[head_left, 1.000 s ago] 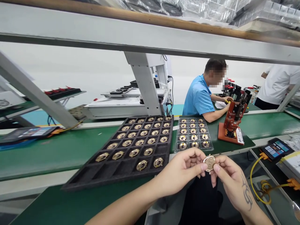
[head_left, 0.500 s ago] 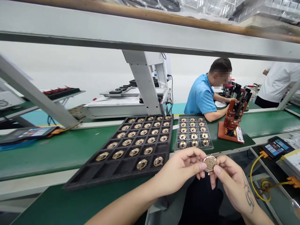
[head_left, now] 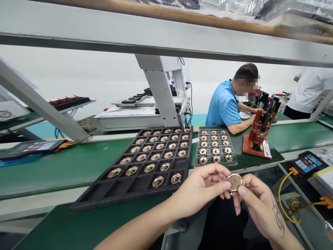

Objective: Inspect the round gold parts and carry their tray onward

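A round gold watch case (head_left: pixel 234 182) is held up between both hands near the bench's front edge, its engraved back facing the camera. My left hand (head_left: pixel 201 185) pinches its left side between thumb and fingers. On its right side, my right hand (head_left: pixel 256 198) grips the rim the same way. Left of the hands lies a black compartment tray (head_left: pixel 135 187) with many gold cases, some compartments at its front being bare. Just beyond the hands sits a clear plastic tray (head_left: pixel 197 147) holding rows of similar gold parts.
A red hand press (head_left: pixel 257 137) stands to the right of the clear tray. Behind it a person in blue (head_left: pixel 225 104) leans over the bench. A grey shelf beam (head_left: pixel 166 38) crosses overhead. A keypad device (head_left: pixel 308 163) lies at the right.
The watch case has turned and tilted slightly between my fingers, and both hands have shifted a little to the right in view.
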`<state>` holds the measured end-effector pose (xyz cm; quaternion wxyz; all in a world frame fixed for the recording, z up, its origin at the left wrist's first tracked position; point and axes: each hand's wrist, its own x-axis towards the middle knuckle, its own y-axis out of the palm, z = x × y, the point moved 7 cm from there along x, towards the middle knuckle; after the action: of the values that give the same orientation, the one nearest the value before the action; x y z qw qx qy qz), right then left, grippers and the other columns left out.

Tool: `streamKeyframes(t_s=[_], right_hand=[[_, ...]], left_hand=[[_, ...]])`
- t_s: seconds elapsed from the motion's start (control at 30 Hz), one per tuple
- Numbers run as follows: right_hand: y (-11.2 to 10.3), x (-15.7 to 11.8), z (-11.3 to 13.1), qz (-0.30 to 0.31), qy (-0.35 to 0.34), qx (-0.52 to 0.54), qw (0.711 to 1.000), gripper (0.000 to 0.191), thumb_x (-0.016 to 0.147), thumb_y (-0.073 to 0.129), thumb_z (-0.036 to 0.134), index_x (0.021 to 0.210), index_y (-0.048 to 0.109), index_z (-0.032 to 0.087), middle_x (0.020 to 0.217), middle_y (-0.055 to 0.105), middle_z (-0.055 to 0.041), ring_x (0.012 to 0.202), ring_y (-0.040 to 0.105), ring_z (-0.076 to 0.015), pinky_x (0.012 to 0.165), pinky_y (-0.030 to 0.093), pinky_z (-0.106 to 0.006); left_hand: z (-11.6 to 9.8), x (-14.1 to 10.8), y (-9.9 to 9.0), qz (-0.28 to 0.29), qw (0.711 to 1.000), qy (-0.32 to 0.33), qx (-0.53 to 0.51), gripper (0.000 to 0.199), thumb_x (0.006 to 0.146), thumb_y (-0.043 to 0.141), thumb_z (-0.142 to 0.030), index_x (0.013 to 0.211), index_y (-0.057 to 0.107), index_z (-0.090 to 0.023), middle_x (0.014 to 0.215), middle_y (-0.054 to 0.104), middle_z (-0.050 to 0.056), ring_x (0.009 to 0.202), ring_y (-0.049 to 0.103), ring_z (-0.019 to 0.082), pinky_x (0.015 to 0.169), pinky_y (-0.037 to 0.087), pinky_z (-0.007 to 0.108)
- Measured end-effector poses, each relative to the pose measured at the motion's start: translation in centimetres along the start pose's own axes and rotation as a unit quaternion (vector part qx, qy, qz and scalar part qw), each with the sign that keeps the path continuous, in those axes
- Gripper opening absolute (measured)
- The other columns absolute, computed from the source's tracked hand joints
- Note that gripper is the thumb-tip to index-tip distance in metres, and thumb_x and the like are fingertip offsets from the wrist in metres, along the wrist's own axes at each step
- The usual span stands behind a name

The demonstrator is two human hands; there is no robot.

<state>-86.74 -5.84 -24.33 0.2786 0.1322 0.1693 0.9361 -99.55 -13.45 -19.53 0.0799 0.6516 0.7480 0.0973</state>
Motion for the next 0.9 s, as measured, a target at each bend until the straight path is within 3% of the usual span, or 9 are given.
streamKeyframes(t_s=[0.53, 0.9], right_hand=[[0.2, 0.0, -0.3, 0.011, 0.008, -0.008, 1.0, 0.022, 0.102, 0.071, 0.041, 0.093, 0.068, 0.021, 0.083, 0.074, -0.0029, 0.068, 0.067, -0.0138, 0.061, 0.055, -0.026], [1.1, 0.3, 0.2, 0.013, 0.025, 0.058, 0.998, 0.023, 0.098, 0.077, 0.04, 0.089, 0.072, 0.019, 0.087, 0.072, -0.0023, 0.066, 0.067, -0.0117, 0.054, 0.054, -0.021]], left_hand=[[-0.8, -0.5, 0.2, -0.018, 1.0, 0.016, 0.021, 0.031, 0.086, 0.088, -0.036, 0.102, 0.073, -0.014, 0.085, 0.078, 0.003, 0.072, 0.07, 0.011, 0.073, 0.058, 0.025], [-0.2, 0.0, 0.0, -0.017, 1.0, -0.014, -0.008, 0.037, 0.082, 0.092, -0.041, 0.099, 0.073, -0.014, 0.079, 0.076, 0.002, 0.065, 0.068, 0.011, 0.067, 0.056, 0.025]])
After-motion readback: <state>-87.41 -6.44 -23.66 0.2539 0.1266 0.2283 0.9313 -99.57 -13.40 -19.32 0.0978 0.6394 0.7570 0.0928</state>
